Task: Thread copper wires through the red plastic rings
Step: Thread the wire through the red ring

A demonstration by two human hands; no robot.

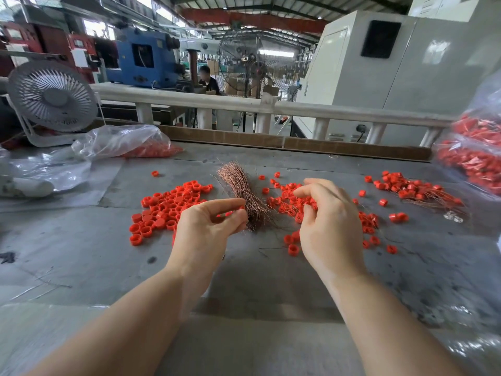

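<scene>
Looking at it, the left hand (208, 226) pinches a red ring (230, 213) right beside the copper wire bundle (244, 196), which runs away from me. Right hand (328, 213) fingers curl over wired rings; grip's unclear.

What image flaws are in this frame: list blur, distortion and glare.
Head view: wide-angle bending bows the white railing and tilts the background machines; the bag of red rings at the right edge is smeared with blur; glare whitens the clear plastic bag at left; the copper wire bundle, left hand and right hand are fairly sharp under soft, nearly shadowless light.
</scene>
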